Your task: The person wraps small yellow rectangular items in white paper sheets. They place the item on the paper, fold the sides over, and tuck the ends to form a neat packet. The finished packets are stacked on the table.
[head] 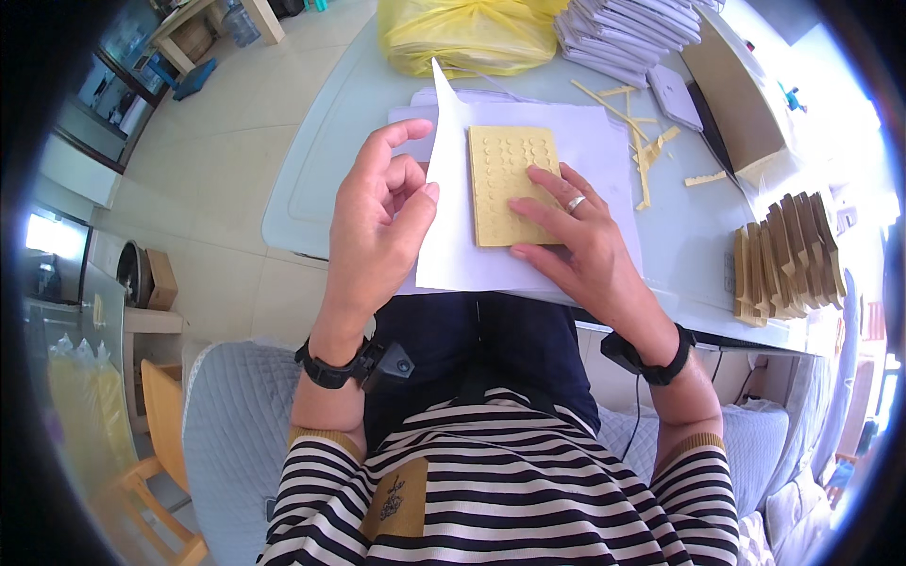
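In front of me a sheet of white paper [453, 258] lies on the table, its left part raised into an upright flap. On the sheet rests a flat yellow rectangular pad [495, 205] with rows of small round raised marks. My right hand [584, 219], wearing a ring, spreads its fingers over the pad's right side, fingertips touching the top. My left hand [386, 205] is beside the flap, index finger bent and apart from the thumb. The thumb tip meets the flap's edge, with no paper visible between the fingers. More white paper [403, 114] lies underneath.
A yellow plastic bag [467, 39] and a stack of folded white bundles [626, 35] stand at the far side. Torn yellow strips [645, 152] lie right of the paper. A row of brown folded paper packets [786, 258] stands at the right, near a cardboard box [740, 92].
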The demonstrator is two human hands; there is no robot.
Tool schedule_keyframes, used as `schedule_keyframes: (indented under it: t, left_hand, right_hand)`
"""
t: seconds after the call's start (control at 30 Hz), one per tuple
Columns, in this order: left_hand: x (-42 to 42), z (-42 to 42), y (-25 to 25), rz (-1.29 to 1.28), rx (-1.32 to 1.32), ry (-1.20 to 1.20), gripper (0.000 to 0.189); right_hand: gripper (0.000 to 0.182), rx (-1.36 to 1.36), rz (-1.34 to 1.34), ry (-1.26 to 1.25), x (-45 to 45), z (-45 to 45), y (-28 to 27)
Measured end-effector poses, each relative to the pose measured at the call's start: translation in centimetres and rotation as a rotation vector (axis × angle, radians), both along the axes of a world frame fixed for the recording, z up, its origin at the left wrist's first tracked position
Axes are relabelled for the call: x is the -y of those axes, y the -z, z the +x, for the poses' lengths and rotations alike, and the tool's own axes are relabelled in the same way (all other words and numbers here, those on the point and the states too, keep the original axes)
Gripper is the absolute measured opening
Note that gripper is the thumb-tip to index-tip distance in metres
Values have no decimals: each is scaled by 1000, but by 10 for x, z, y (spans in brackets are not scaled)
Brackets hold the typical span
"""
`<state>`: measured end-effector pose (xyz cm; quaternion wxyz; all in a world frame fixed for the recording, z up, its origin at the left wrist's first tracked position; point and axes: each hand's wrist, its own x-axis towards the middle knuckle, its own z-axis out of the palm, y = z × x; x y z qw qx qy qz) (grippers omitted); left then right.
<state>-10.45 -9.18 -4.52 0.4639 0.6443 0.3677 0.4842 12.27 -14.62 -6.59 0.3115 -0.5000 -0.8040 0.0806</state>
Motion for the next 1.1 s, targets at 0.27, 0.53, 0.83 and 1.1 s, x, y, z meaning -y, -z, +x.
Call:
schedule_keyframes:
  t: [0.27, 0.53, 0.83, 1.1]
  left_hand:
    - [4, 11, 0, 9, 61, 9, 42]
    - [8, 39, 5, -8, 15, 66, 44]
    - [1, 54, 17, -33, -53, 108, 45]
    - [-6, 51, 19, -121, 40, 207, 35]
  right_hand:
    - [40, -25, -12, -6, -1, 1, 0]
    - [42, -54, -12, -8, -1, 2, 2]
    - [55, -56, -47, -7, -1, 4, 8]
    - [73, -342, 45, -11, -2, -1, 2]
